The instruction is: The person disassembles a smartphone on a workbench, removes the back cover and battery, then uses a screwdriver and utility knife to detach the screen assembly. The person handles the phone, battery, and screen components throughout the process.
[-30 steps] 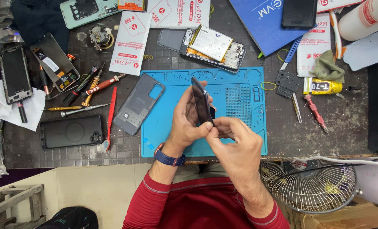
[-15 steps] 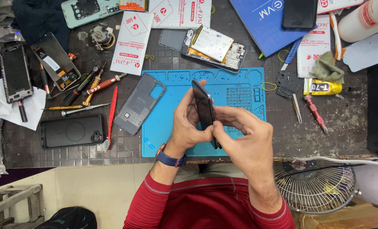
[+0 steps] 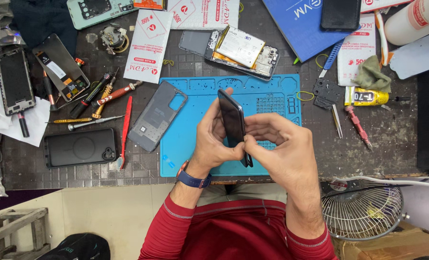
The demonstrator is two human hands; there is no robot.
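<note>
I hold a dark smartphone upright on its edge above the blue repair mat. My left hand grips it from the left, fingers along its back and thumb near the lower edge. My right hand closes on its lower right side, thumb and fingers pinching near the bottom corner. A grey phone back cover lies on the mat's left edge.
An opened phone with exposed battery lies beyond the mat. Screwdrivers and tweezers sit left, with a black phone case and a screen assembly. A glue tube and small fan are right.
My right hand has shifted slightly along the phone's lower edge, and the phone has tilted a little more upright. Everything on the bench has stayed put.
</note>
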